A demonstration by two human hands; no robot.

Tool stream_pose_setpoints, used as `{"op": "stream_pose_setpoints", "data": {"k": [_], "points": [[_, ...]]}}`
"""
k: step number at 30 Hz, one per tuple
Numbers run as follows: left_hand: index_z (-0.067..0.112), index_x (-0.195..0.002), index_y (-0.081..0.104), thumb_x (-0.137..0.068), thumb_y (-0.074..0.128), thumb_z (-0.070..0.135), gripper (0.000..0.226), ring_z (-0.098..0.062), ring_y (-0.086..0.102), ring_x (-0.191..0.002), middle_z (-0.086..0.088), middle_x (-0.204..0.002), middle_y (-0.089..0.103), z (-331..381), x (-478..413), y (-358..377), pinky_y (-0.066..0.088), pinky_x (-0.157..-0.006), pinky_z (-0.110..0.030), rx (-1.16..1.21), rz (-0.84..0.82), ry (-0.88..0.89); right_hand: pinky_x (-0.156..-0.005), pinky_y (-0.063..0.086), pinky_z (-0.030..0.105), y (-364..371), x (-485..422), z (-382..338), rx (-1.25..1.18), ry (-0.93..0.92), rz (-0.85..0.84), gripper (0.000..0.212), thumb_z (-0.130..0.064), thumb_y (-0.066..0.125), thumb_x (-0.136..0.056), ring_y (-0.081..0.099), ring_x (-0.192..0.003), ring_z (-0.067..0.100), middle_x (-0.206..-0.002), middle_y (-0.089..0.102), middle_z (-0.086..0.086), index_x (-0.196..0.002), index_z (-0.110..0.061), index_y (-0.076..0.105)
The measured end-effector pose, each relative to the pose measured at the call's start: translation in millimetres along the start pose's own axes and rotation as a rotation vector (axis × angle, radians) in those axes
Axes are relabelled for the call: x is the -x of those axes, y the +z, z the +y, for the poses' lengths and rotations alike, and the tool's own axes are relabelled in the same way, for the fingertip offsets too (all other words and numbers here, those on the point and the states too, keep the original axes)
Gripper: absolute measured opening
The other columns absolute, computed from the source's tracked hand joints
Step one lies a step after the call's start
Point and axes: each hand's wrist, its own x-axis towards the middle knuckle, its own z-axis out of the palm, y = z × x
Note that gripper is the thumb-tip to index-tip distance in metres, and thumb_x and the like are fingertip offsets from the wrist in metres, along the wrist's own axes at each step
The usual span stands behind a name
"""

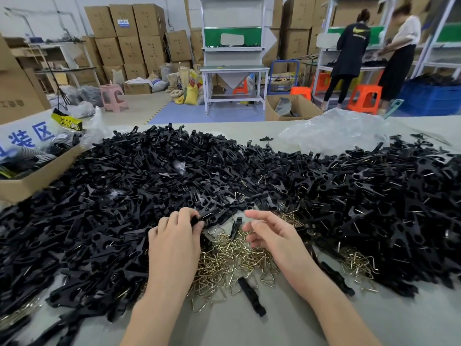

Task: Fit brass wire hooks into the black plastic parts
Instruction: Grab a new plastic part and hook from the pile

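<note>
Both forearms reached in from the near edge of the surface (249, 328). The left hand (174, 236) had its fingers curled around one black plastic part (199, 221) at the near edge of the heap. The right hand (272, 233) hovered just beside it above the brass wire hooks (232, 260), fingers relaxed and partly spread, holding nothing. The hooks lay in a loose pile between and under the hands. The black plastic parts (149, 176) covered the surface from left to right beyond the hands. A cardboard box (30, 181) stood at far left, and a clear plastic bag (331, 131) lay at far right.
</note>
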Motion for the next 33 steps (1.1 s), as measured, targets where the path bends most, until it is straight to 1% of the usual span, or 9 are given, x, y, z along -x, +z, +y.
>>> {"op": "stream_pose_setpoints", "data": {"k": [9, 16, 20, 22, 23, 24, 26, 29, 33], "points": [[0.035, -0.133, 0.051, -0.105, 0.043, 0.030, 0.030, -0.019, 0.054, -0.116, 0.009, -0.123, 0.064, -8, 0, 2, 0.038, -0.095, -0.037, -0.047, -0.106, -0.040, -0.083, 0.059, 0.029, 0, 1, -1, 0.037, 0.005, -0.005, 0.024, -0.007, 0.052, -0.103, 0.069, -0.084, 0.015, -0.095, 0.075, 0.003, -0.113, -0.018, 0.072], [0.025, -0.133, 0.059, -0.102, 0.052, 0.022, 0.032, -0.026, 0.055, -0.102, -0.002, -0.111, 0.063, -8, -1, 1, 0.038, -0.089, -0.041, -0.012, -0.077, -0.089, -0.082, 0.059, 0.028, -1, -1, 0, 0.036, 0.002, -0.004, 0.024, -0.006, 0.052, -0.103, 0.069, -0.082, 0.014, -0.092, 0.075, 0.001, -0.113, -0.017, 0.072], [0.021, -0.128, 0.062, -0.100, 0.055, 0.019, 0.029, -0.026, 0.057, -0.097, -0.002, -0.110, 0.065, -4, -3, -7, 0.035, -0.088, -0.040, 0.092, 0.098, -0.058, -0.082, 0.059, 0.028, -1, 1, -1, 0.031, -0.002, -0.007, 0.024, -0.006, 0.052, -0.103, 0.069, -0.083, 0.015, -0.092, 0.075, 0.002, -0.114, -0.016, 0.071], [0.029, -0.125, 0.061, -0.100, 0.054, 0.022, 0.027, -0.017, 0.055, -0.096, 0.008, -0.110, 0.063, 1, -3, -13, 0.031, -0.089, -0.028, 0.253, 0.197, -0.032, -0.082, 0.059, 0.027, 0, 2, -2, 0.034, -0.012, -0.012, 0.024, -0.007, 0.053, -0.103, 0.069, -0.084, 0.016, -0.094, 0.075, 0.002, -0.114, -0.017, 0.072], [0.036, -0.122, 0.061, -0.100, 0.055, 0.023, 0.026, -0.010, 0.056, -0.096, 0.015, -0.108, 0.063, 5, -3, -15, 0.033, -0.088, -0.020, 0.432, 0.195, -0.035, -0.083, 0.059, 0.028, 0, 3, -2, 0.041, -0.021, -0.018, 0.023, -0.009, 0.054, -0.103, 0.070, -0.086, 0.016, -0.096, 0.076, 0.002, -0.114, -0.019, 0.072], [0.043, -0.115, 0.063, -0.100, 0.057, 0.022, 0.027, -0.004, 0.059, -0.095, 0.018, -0.104, 0.067, 10, -3, -17, 0.039, -0.086, -0.014, 0.659, 0.139, -0.044, -0.085, 0.058, 0.028, 2, 4, -3, 0.044, -0.031, -0.026, 0.023, -0.011, 0.056, -0.103, 0.071, -0.089, 0.017, -0.099, 0.076, 0.003, -0.116, -0.020, 0.072], [0.048, -0.108, 0.067, -0.097, 0.062, 0.017, 0.033, -0.003, 0.067, -0.094, 0.014, -0.102, 0.072, 22, 0, -22, 0.052, -0.082, -0.017, 1.027, -0.072, -0.058, -0.087, 0.058, 0.027, 5, 5, -5, 0.004, -0.052, -0.064, 0.024, -0.020, 0.061, -0.100, 0.073, -0.098, 0.020, -0.107, 0.076, 0.002, -0.121, -0.023, 0.071], [0.047, -0.109, 0.071, -0.091, 0.064, 0.024, 0.030, -0.014, 0.071, -0.098, 0.003, -0.104, 0.075, 35, 7, -18, 0.057, -0.081, -0.025, 1.201, -0.290, -0.033, -0.087, 0.058, 0.026, 11, 8, -9, -0.052, -0.095, -0.149, 0.029, -0.029, 0.064, -0.093, 0.073, -0.103, 0.021, -0.113, 0.076, 0.001, -0.119, -0.029, 0.074], [0.042, -0.108, 0.073, -0.092, 0.063, 0.023, 0.027, -0.021, 0.070, -0.100, -0.011, -0.108, 0.072, 41, 11, -9, 0.058, -0.082, -0.028, 1.287, -0.342, -0.079, -0.088, 0.060, 0.034, 13, 10, -9, -0.021, -0.136, -0.090, 0.022, -0.030, 0.065, -0.090, 0.074, -0.103, 0.025, -0.112, 0.076, 0.001, -0.109, -0.032, 0.076]]}}
